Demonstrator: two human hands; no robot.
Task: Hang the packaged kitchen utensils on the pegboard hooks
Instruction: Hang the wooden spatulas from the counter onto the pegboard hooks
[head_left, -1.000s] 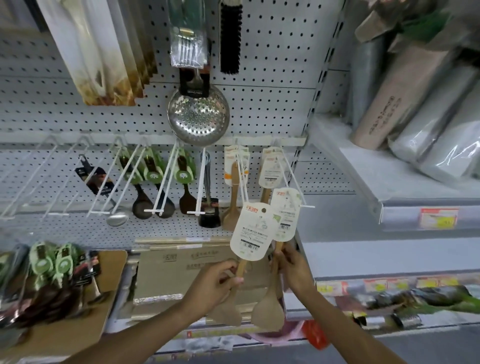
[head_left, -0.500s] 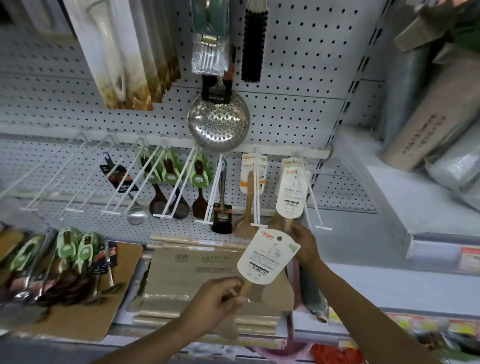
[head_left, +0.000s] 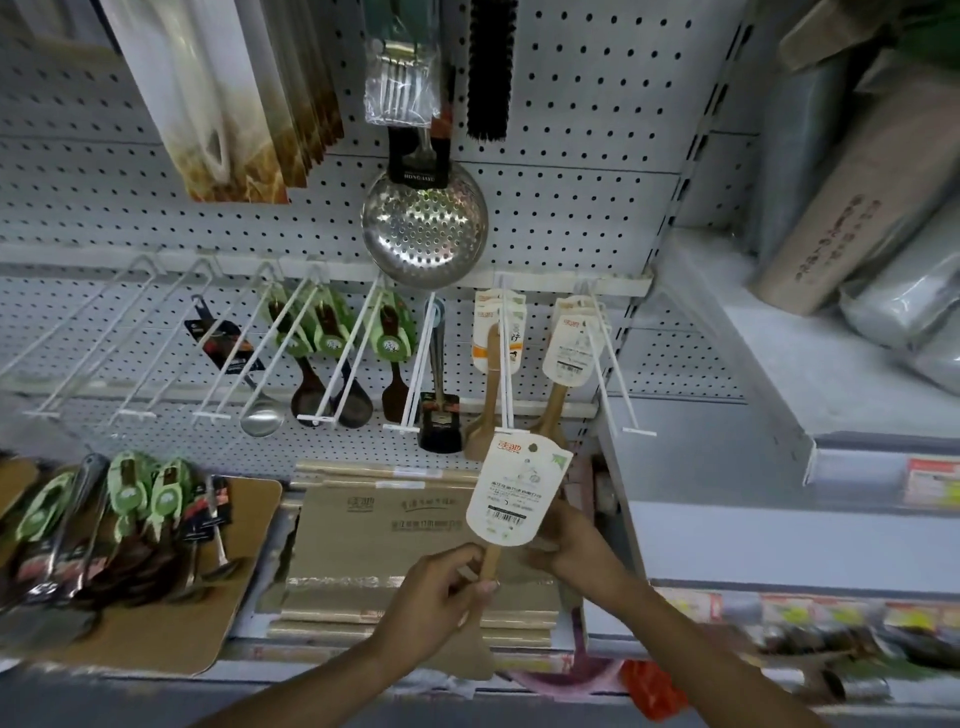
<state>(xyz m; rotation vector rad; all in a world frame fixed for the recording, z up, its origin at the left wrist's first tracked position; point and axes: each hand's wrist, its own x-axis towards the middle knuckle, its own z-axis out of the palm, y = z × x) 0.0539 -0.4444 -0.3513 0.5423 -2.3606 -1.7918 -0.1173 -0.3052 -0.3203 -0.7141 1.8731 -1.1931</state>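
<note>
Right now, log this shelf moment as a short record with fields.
held item: wooden spatula with white card
left hand: grips the spatula handle
right hand: behind the card, contact unclear
card hole: not on a hook
nearest hook: long white hook, tip at the card's top
already hung: carded spatula one hook right

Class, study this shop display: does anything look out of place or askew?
Yes. A heap of green-carded utensils lies loose on a wooden board at lower left, unhung, although several white pegboard hooks directly above are bare.
</note>
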